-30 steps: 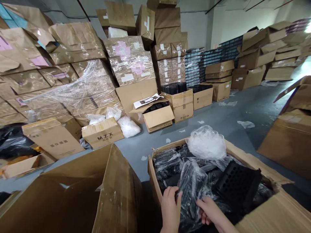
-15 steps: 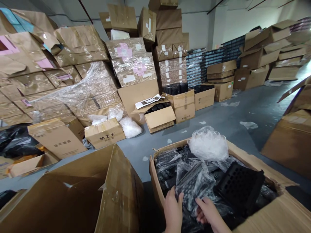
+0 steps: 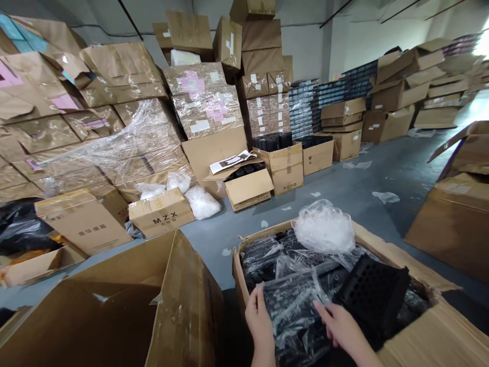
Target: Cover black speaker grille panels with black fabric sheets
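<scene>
Between my two hands is a black part in a clear plastic bag (image 3: 292, 300), over an open carton (image 3: 424, 339) filled with more bagged black parts. My left hand (image 3: 260, 318) grips the bag's left edge, thumb and fingers closed on it. On the other side my right hand (image 3: 338, 323) pinches the plastic near the right edge. A bare black perforated plastic part (image 3: 376, 290) lies tilted on the pile, right of my right hand. Crumpled clear plastic bags (image 3: 324, 227) form a bunch on the carton's far side.
A deep open carton (image 3: 191, 300) stands at my left. Across the blue-grey floor (image 3: 294, 206) are a carton marked MZX (image 3: 162, 213), an open carton of black items (image 3: 250, 187) and tall wrapped stacks (image 3: 208, 102). Another carton (image 3: 453, 224) stands at right.
The bagged part has come up and lies flatter between my hands. My left hand has shifted slightly left and up, my right hand slightly right. The view has shifted a little.
</scene>
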`<state>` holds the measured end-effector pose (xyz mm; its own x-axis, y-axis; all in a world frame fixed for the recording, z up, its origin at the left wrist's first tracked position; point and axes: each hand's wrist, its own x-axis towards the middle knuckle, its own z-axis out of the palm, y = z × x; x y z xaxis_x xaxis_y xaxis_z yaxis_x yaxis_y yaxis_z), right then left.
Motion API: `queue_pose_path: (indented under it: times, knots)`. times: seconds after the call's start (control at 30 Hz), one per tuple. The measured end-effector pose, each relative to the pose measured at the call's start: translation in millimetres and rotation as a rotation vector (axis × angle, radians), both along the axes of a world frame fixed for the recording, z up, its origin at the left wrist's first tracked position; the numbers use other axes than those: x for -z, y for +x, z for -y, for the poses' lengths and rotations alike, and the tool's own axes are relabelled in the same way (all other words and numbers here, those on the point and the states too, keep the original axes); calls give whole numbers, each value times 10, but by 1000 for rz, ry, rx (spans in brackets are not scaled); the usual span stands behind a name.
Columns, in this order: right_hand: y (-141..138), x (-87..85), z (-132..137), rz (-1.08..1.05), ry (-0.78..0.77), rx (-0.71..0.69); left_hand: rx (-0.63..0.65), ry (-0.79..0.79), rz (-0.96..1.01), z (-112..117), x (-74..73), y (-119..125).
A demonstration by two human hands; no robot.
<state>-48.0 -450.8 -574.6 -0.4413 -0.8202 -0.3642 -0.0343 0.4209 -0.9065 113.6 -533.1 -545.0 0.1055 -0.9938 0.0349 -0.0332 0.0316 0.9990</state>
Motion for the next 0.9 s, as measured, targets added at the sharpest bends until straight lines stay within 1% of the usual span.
queue_pose_path:
  times: [0.1,0.2,0.27,0.37,0.43,0.5,0.6,0.67,0.77,0.83,0.9]
  knots:
    - [-250,-55,68,-219,-143,118,-16,73,-133,48,-9,18]
    - [-347,-69,209,-263,-216,130,-24,158,-265,106,-28,37]
    - [-340,-68,298,-211,-215,88,-30,182,-315,145,-40,49]
    - [-298,-73,384,-102,-196,18,-25,147,-314,194,-51,69]
    - [-279,-97,403,-59,-212,-3,-29,137,-312,222,-55,92]
    - [-264,-147,389,-32,-256,-16,-32,142,-309,249,-63,130]
    - [-217,-279,312,29,-317,-66,-30,147,-282,295,-97,199]
    - [-167,-389,243,135,-336,-138,-29,132,-239,320,-141,232]
    - [-97,-531,164,382,-380,-257,-43,66,-153,332,-235,249]
    - [-66,-577,145,487,-414,-287,-86,-9,-60,323,-307,245]
    - [-44,-579,148,508,-422,-283,-163,-86,22,315,-366,236]
